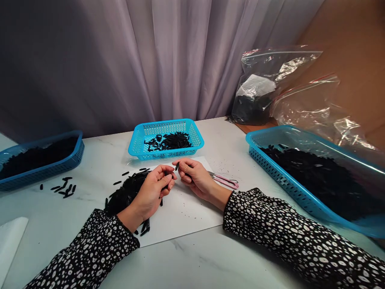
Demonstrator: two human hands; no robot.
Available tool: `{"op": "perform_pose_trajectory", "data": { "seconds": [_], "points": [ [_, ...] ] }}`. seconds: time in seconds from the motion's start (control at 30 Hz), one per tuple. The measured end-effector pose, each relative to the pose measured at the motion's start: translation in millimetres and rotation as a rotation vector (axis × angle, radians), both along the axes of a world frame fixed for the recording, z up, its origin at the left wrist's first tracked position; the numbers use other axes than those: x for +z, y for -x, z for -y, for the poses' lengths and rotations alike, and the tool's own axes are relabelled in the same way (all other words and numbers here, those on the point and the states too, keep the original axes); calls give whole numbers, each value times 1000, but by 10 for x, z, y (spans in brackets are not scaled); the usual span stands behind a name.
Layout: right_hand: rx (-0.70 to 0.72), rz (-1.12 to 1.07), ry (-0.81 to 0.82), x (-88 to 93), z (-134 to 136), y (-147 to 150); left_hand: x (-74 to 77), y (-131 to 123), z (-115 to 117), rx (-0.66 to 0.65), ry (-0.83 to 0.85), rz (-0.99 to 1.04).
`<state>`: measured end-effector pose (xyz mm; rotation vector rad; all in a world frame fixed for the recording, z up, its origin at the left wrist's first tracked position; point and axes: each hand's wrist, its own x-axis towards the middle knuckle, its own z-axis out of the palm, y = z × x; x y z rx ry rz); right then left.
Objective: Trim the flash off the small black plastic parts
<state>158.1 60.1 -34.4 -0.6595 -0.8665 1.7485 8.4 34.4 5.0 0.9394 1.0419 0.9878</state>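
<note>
My right hand [195, 177] pinches a small, narrow black piece [177, 165] between thumb and fingertips. Close beside it, my left hand [152, 188] is closed, with a bit of black [166, 173] showing among its curled fingers; the rest is hidden by the hand. Both hands are over a white sheet [192, 218]. Under and behind my left wrist lies a heap of similar black pieces [124, 192], partly covered by the hand. Thread snips with a pink handle [227, 182] lie just beyond my right wrist.
A blue basket [136, 150] with some black pieces stands behind my hands. Fuller blue baskets stand at left [70, 158] and right [270, 172]. Loose black pieces [64, 188] lie near the left one. Clear plastic bags [264, 68] lean at the back right, before a grey curtain [180, 60].
</note>
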Motion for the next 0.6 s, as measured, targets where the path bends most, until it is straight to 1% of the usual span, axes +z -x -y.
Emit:
{"op": "perform_pose_trajectory", "data": {
  "seconds": [0.17, 0.33, 0.47, 0.6],
  "points": [
    [21, 4, 4, -14, 4, -9, -10, -4, -5, 82, -33, -16],
    [47, -15, -7, 49, 33, -8, -19, 9, -19, 148, -51, -4],
    [52, 50, -12, 77, 68, 22, -28, 20, -16, 160, -35, 22],
    [7, 107, -108, 48, 84, 63, -33, 27, -7, 137, -22, 35]
  ]
}}
